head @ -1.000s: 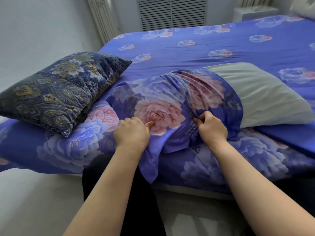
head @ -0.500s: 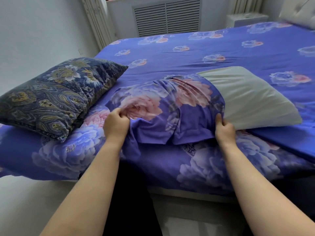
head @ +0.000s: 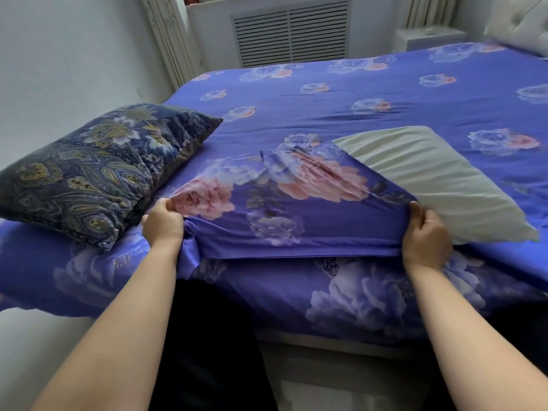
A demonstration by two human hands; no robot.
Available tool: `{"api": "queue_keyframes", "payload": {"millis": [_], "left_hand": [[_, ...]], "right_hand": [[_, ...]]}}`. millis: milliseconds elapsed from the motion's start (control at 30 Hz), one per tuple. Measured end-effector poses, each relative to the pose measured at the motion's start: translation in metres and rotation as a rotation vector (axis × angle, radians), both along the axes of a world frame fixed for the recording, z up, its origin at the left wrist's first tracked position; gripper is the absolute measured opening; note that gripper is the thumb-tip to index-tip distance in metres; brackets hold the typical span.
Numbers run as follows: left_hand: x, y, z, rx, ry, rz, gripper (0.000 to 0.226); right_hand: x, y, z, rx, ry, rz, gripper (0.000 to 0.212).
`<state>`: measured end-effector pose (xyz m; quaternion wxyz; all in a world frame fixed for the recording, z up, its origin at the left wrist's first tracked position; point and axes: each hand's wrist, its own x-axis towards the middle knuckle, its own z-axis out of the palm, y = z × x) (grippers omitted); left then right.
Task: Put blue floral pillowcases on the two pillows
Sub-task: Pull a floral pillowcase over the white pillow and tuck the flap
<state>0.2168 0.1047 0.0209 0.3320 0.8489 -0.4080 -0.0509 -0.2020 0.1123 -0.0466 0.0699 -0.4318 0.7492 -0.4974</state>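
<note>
A blue floral pillowcase [head: 296, 209] with pink blooms covers the near half of a pale pillow [head: 439, 179] lying on the bed. The pillow's far right end sticks out bare. My left hand [head: 162, 223] grips the case's left near corner. My right hand [head: 425, 237] grips the case's open edge against the pillow's side. The case is stretched flat between both hands. A second pillow [head: 95, 170] in a dark navy paisley cover rests at the left, apart from my left hand.
The bed [head: 385, 93] wears a blue floral sheet that hangs over the near edge. A white wall stands at the left. A louvred vent panel [head: 290, 32] is behind the bed. A pale padded headboard [head: 519, 22] shows at the top right.
Both hands moved apart from the middle of the case to its left corner and right edge. The bunched case is now spread flat and taut along the pillow.
</note>
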Motion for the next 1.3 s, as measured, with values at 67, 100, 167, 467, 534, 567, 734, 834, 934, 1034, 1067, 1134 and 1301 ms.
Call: {"api": "queue_keyframes", "payload": {"millis": [67, 100, 167, 467, 534, 567, 734, 834, 934, 1034, 1067, 1134, 1301], "left_hand": [[0.000, 0.000, -0.002, 0.022, -0.018, -0.014, 0.031], [-0.001, 0.000, -0.002, 0.020, -0.023, -0.019, 0.030], [-0.005, 0.001, -0.003, 0.010, -0.029, -0.019, 0.027], [0.001, 0.005, 0.002, -0.105, -0.124, 0.020, 0.033], [0.001, 0.005, 0.003, -0.102, -0.151, -0.007, 0.035], [0.002, 0.003, 0.002, -0.079, -0.158, -0.025, 0.035], [0.019, 0.004, -0.003, 0.187, -0.206, -0.123, 0.029], [0.002, -0.009, 0.017, 0.015, -0.348, -0.176, 0.026], [-0.034, -0.032, 0.028, 0.012, -0.317, -0.387, 0.030], [-0.063, -0.047, 0.026, 0.087, -0.301, -0.481, 0.035], [-0.068, -0.050, 0.026, 0.090, -0.308, -0.491, 0.037], [-0.070, -0.052, 0.026, 0.100, -0.301, -0.491, 0.040], [-0.055, -0.048, 0.020, 0.226, -0.293, -0.403, 0.057]], "right_hand": [[0.007, 0.001, 0.006, -0.015, 0.050, -0.068, 0.049], [0.010, -0.002, 0.013, -0.075, 0.065, -0.079, 0.049], [0.017, -0.010, 0.034, -0.187, 0.106, -0.061, 0.051], [0.005, -0.046, 0.084, -0.027, -0.041, 0.225, 0.035], [-0.001, -0.038, 0.084, -0.099, -0.041, 0.125, 0.032], [-0.002, -0.035, 0.081, -0.071, -0.016, 0.102, 0.031], [0.000, -0.033, 0.069, 0.252, 0.141, 0.154, 0.033], [0.016, -0.047, 0.088, 0.316, 0.253, 0.139, 0.039], [0.045, -0.068, 0.108, 0.375, 0.309, 0.200, 0.057], [0.070, -0.086, 0.109, 0.435, 0.212, 0.299, 0.062], [0.075, -0.091, 0.106, 0.442, 0.196, 0.354, 0.058], [0.074, -0.094, 0.100, 0.364, 0.192, 0.410, 0.038], [0.032, -0.095, 0.083, 0.093, -0.033, 0.100, 0.024]]}}
